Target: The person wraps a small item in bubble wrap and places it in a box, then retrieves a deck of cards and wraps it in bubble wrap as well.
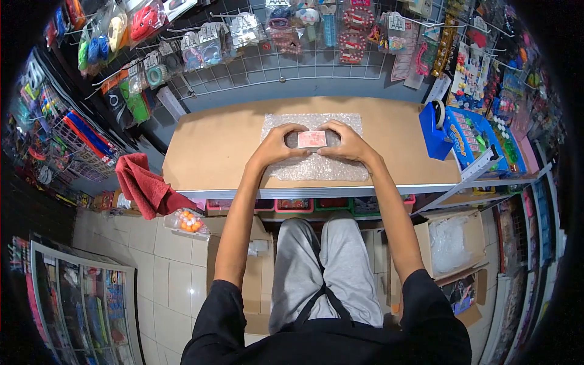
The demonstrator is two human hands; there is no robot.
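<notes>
A small red-and-white box (312, 139), about the size of a pack of cards, is held between my two hands over a sheet of bubble wrap (316, 170). My left hand (281, 145) curves around its left end, with the thumb at the near side and the fingers at the far side. At the right end my right hand (344, 143) grips it in the same way. The bubble wrap lies flat on the brown tabletop (210, 146). Fingers hide the box's corners, and its underside is out of sight.
A blue tape dispenser (435, 131) stands at the table's right, beside a blue display box (477, 143). A red cloth (146, 185) hangs at the left edge. Packaged goods hang on the wire grid (243, 70) behind. An open carton (453, 243) holding bubble wrap sits at lower right.
</notes>
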